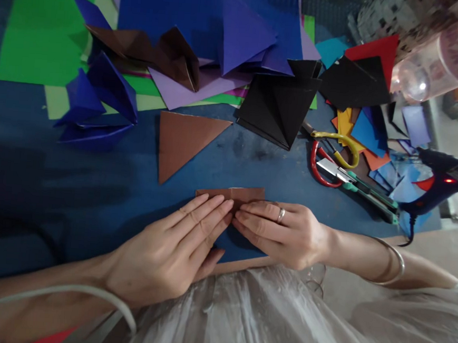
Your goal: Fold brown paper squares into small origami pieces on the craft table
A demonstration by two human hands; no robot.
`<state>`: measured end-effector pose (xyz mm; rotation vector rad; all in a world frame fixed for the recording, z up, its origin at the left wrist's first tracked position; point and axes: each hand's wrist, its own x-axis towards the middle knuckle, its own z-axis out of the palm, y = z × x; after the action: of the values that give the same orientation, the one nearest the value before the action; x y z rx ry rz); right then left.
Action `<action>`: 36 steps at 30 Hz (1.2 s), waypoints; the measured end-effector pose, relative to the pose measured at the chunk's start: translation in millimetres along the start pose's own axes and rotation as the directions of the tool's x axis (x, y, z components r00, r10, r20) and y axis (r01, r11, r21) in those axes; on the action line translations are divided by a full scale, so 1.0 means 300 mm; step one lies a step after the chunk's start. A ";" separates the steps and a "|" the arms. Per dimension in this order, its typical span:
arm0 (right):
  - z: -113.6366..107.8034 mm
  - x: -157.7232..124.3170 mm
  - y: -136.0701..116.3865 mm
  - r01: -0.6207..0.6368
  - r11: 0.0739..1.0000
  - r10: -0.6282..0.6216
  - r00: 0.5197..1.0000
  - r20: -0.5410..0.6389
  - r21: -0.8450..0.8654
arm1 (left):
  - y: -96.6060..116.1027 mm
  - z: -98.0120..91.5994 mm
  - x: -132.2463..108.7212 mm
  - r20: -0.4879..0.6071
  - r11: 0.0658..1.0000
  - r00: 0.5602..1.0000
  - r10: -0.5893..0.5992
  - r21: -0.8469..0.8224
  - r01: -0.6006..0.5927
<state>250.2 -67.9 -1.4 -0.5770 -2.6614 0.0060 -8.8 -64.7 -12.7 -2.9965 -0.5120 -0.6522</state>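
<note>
A small folded piece of brown paper [249,195] lies near the front edge of the blue table, mostly covered by my fingers. My left hand [171,246] rests on its left part, fingers stretched out and lying flat. From the other side my right hand [282,231], with a ring on one finger, grips the paper's right part between bent, pressed-together fingers; the thumb is hidden. Just beyond the hands sits a brown paper triangle [186,141]. Farther off stand a folded black paper shape [279,109] and folded dark blue paper shapes [112,88].
Scissors [348,144] and a green utility knife [370,196] lie at the right, beside a glue gun [442,180] with a red light. Paper scraps [349,123], a clear bottle [448,56] and stacked coloured sheets [41,35] line the back. A pale cable [80,289] crosses my left forearm.
</note>
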 end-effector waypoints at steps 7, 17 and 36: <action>0.014 0.005 -0.024 0.004 0.995 -0.008 0.999 -0.040 -0.100 | 0.028 0.001 0.007 0.045 0.999 0.999 -0.005 0.050 0.003; -0.001 -0.017 -0.022 0.044 0.989 -0.043 0.999 0.008 -0.142 | 0.030 -0.002 -0.019 0.079 0.999 0.996 -0.044 0.020 0.042; -0.024 -0.110 -0.031 -0.076 0.993 0.072 0.996 -0.052 -0.093 | 0.007 -0.046 -0.089 0.091 0.995 0.995 -0.029 0.096 0.020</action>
<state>276.8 -90.2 -7.0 -0.6973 -2.6030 -0.1122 -36.4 -76.2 -10.9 -2.9460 -0.5686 -0.4777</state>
